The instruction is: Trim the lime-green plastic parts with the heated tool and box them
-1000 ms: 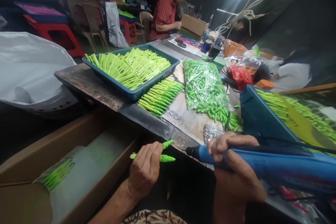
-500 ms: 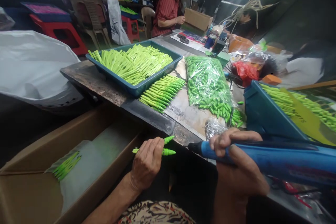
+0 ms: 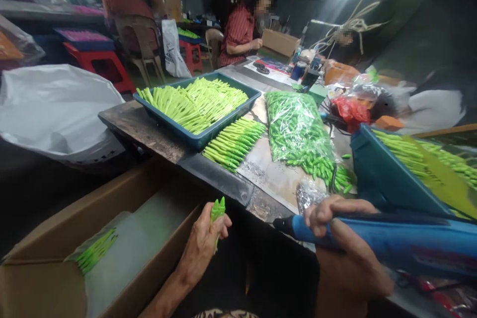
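Note:
Closed around a couple of green asparagus-shaped pens (image 3: pixel 218 209) is my left hand (image 3: pixel 203 236); their pointed tips stick up past the fingers, while the lower parts are mostly hidden. My right hand (image 3: pixel 352 253) grips a blue electric screwdriver (image 3: pixel 413 238), its black nose pointing left just off the table edge. Between the hands and the tray, a row of similar green pens (image 3: pixel 234 144) lies side by side on the table (image 3: pixel 268 179). A clear bag of small green tips (image 3: pixel 298 124) spills some onto the table ahead of my right hand.
A teal tray (image 3: pixel 196 140) holds light-green stems. Another teal bin (image 3: pixel 395 174) stands at right. Below left, a cardboard box (image 3: pixel 149 258) contains a plastic sheet and several pens. A white sack (image 3: pixel 55 104) stands at far left. Across the table sits a person (image 3: pixel 238 35).
My left hand has turned, so the pens that pointed right now point upward and sit closer together. The screwdriver stays in my right hand. The whole view has shifted slightly.

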Demonstrator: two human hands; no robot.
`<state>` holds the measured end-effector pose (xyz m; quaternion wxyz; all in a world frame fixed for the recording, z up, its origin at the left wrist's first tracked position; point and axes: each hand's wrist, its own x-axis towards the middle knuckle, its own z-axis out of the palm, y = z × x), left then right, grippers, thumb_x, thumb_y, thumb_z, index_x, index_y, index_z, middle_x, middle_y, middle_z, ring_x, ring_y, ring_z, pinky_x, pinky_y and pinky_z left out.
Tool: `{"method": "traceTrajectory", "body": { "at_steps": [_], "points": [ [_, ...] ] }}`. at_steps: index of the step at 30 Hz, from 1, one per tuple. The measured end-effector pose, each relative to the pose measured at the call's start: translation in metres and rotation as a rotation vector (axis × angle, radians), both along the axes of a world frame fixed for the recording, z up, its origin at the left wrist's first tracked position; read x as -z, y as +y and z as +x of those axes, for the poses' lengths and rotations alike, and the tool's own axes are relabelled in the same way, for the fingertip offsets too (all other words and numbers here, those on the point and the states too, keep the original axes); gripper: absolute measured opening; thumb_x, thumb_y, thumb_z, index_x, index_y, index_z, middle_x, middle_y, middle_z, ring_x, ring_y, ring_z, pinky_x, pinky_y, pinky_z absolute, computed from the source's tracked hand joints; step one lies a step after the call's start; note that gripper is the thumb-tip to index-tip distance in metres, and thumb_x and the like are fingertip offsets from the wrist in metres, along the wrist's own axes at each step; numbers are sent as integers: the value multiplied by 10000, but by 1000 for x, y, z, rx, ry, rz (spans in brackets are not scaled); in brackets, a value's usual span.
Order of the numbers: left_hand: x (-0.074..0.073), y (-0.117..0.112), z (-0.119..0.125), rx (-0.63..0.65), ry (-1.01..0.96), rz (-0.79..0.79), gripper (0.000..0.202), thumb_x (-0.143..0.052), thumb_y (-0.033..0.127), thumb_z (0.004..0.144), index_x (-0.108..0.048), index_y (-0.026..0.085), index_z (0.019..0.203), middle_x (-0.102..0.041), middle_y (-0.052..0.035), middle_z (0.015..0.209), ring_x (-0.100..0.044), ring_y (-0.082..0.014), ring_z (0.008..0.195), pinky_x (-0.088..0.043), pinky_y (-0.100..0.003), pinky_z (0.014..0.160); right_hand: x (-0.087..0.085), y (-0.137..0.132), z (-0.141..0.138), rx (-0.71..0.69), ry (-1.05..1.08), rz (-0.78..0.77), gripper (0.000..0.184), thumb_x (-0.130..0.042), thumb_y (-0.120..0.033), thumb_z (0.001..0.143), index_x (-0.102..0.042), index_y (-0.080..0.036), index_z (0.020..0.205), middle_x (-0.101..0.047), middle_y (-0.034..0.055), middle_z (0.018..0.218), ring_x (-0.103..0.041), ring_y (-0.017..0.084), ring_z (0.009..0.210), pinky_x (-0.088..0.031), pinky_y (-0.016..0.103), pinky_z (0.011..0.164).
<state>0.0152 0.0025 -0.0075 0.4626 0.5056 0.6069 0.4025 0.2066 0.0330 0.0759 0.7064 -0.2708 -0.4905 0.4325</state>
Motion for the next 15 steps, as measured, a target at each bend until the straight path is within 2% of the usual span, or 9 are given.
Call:
{"method": "traceTrajectory", "body": {
  "at_steps": [3,5,8,11,13,15],
  "points": [
    [-6,9,-7,67,-108,-25,284,-328,432,906,-475,193,860,-479,29,646,-458,-116,559,-370,-225,513,3,1,3,-44,30,-17,199,-508,-76,738,-562,-179,901,-536,10,740,-479,110,550,-384,292,580],
    [-12,20,-7,98,-32,43,244,-335,384,911,-463,199,816,-452,33,640,-437,-115,561,-365,-229,534,2,1,4,-53,31,-20,196,-525,-85,734,-568,-188,895,-537,8,733,-483,109,548,-390,285,573],
    [-24,42,5,182,254,225,142,-335,204,893,-477,206,887,-519,4,716,-490,-143,639,-397,-263,610,-2,0,8,-35,12,-23,169,-564,-130,730,-577,-202,882,-544,10,711,-486,110,516,-402,278,536],
    [-33,71,28,329,699,459,288,-364,31,785,-506,166,996,-588,-70,846,-544,-212,799,-429,-341,726,-4,3,19,-49,-19,3,156,-614,-183,722,-593,-212,874,-553,6,672,-487,100,452,-423,263,476],
    [-33,92,46,478,991,566,332,-393,-9,728,-520,139,996,-591,-104,885,-540,-253,837,-433,-391,738,-3,7,30,-89,-53,41,156,-641,-211,719,-616,-218,873,-567,6,643,-497,100,405,-439,263,441],
    [-28,110,61,568,1050,621,280,-419,14,742,-535,140,964,-590,-111,894,-532,-272,862,-429,-419,756,-1,10,40,-145,-89,49,149,-658,-230,719,-645,-239,867,-584,8,621,-498,108,355,-445,273,407]
  ]
}}
